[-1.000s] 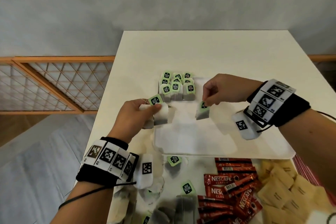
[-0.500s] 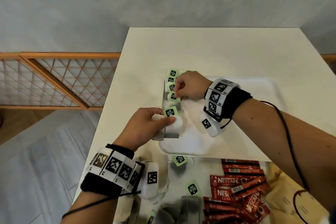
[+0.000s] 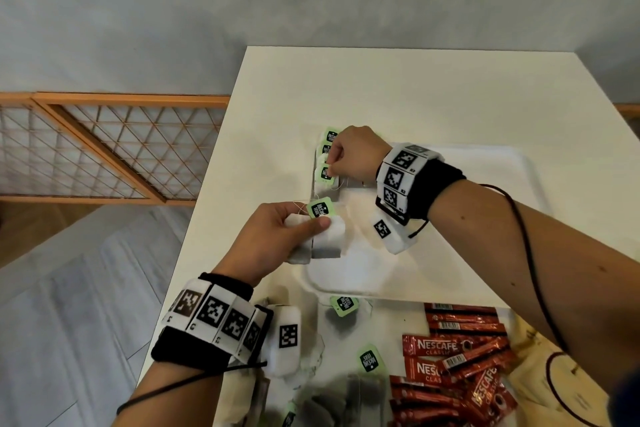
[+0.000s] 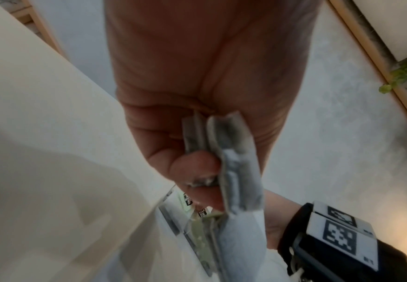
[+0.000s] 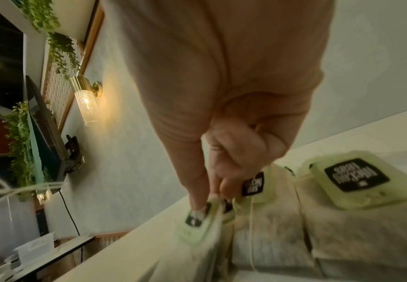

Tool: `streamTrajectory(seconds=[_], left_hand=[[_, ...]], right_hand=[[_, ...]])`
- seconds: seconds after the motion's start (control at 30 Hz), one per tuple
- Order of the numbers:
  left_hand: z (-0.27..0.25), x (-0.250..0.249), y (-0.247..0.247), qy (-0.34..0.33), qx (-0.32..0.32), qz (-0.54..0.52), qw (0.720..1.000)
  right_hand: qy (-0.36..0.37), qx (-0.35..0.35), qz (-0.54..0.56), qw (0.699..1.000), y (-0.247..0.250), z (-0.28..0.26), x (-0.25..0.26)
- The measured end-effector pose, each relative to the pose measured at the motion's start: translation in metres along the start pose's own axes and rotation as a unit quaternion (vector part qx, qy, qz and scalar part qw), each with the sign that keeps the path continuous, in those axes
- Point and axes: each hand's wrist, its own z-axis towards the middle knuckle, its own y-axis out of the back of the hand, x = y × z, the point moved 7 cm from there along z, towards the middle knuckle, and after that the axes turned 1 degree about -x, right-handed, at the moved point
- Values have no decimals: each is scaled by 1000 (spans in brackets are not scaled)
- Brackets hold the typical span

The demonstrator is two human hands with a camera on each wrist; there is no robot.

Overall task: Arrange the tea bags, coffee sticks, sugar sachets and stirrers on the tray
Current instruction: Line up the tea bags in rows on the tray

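White tray at frame centre, right hand pinching a green tag among tea bags at its upper-left corner, left hand just below gripping several bags, coffee sticks lower right.

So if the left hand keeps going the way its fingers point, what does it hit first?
Most likely the row of tea bags on the tray, where the right hand is pinching a tag. The left hand, gripping its own tea bags, points that way; depth is unclear.

Tea bags in left hand
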Motion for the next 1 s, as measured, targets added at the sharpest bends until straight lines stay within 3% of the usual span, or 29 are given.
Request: streamTrajectory(seconds=[0.17, 0.2, 0.3, 0.37, 0.57, 0.8, 1.0], left_hand=[[-1, -8, -3, -3, 15, -17, 1000], [0, -10, -4, -8, 17, -21, 1000], [0, -19, -11, -16, 32, -32, 999], [2, -23, -17, -18, 39, -35, 998], [-1, -30, -31, -14, 43, -32, 998], [-8, -33, -40, -15, 57, -42, 997], [-8, -34, -37, -33, 37, -30, 998]], right_hand=[[53, -56, 116, 990, 29, -30, -3], [59, -27, 167, 984, 29, -40, -6], [70, 164, 275, 945, 8, -79, -11], [86, 225, 291, 926, -3, -99, -15], [70, 146, 367, 916, -2, -118, -29], [79, 209, 402, 888, -5, -139, -23], [72, 182, 396, 897, -7, -138, -25]])
